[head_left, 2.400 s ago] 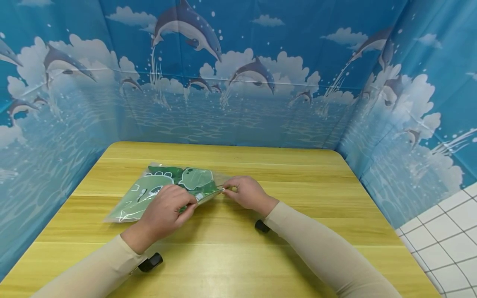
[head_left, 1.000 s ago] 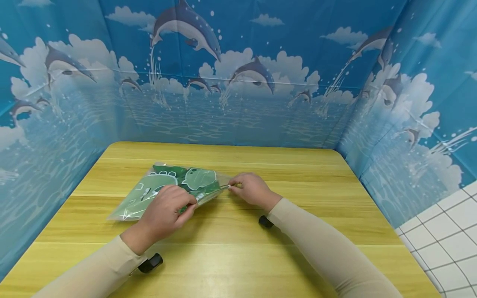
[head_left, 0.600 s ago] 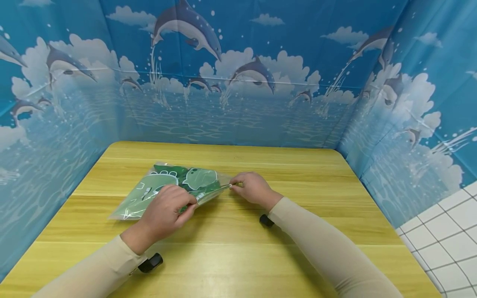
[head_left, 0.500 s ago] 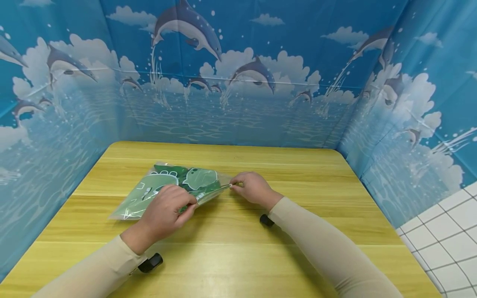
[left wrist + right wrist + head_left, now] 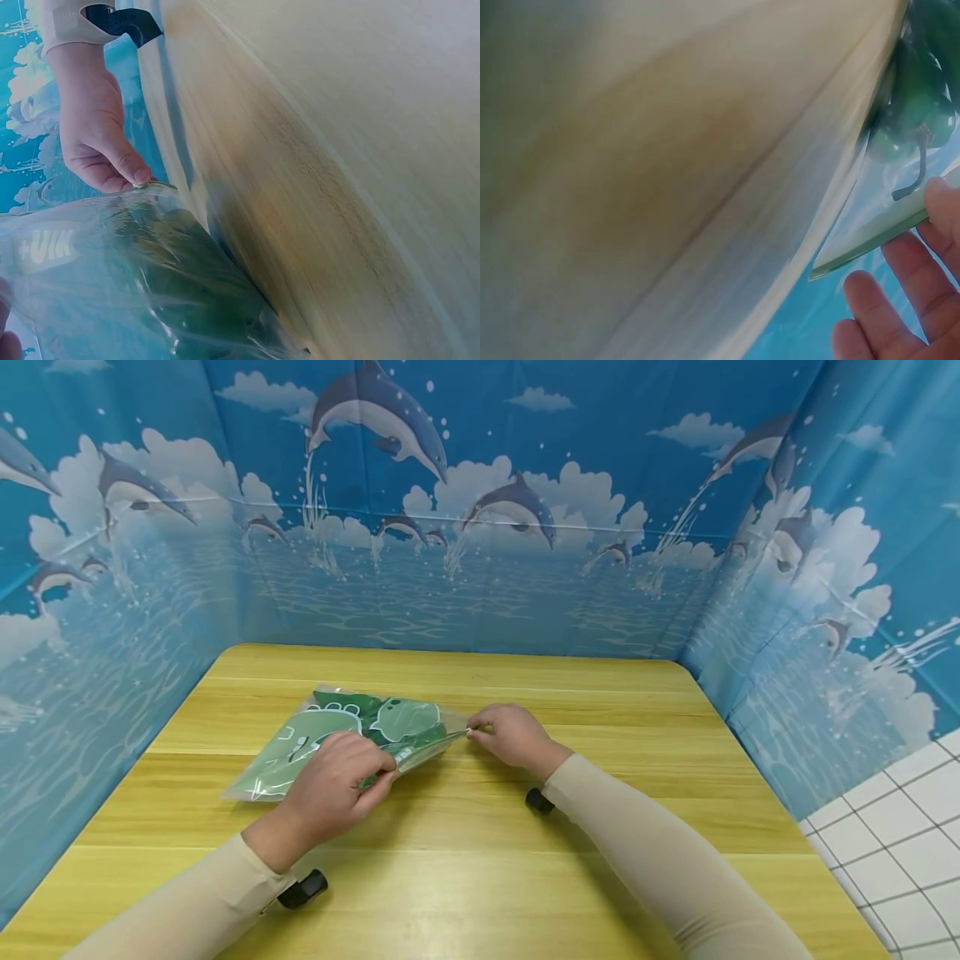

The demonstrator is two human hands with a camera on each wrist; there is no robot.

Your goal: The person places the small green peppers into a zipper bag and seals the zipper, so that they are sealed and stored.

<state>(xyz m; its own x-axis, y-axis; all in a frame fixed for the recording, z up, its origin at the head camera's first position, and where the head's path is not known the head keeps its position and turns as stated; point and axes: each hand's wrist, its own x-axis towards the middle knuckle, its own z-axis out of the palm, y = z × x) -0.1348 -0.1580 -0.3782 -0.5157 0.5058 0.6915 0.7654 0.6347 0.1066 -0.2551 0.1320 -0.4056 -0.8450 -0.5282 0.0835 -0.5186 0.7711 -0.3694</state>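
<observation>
A clear plastic bag with a green cartoon print lies on the table, its near edge lifted. Green peppers show through the plastic in the right wrist view; one has a curved stem. My left hand pinches the near edge of the bag towards its middle. At the bag's right end my right hand pinches the same edge, where a small white piece shows between thumb and fingers. In the left wrist view the right hand's thumb presses on that edge. Whether the bag's mouth is sealed cannot be told.
The yellow wood-grain table has rounded far corners. A blue curtain printed with dolphins hangs behind it and at both sides. White tiles show at the lower right. Each wrist carries a black device.
My right hand has moved a little to the right and away from me, still pinching the edge. The bag has shifted slightly the same way. The left hand has stayed in place.
</observation>
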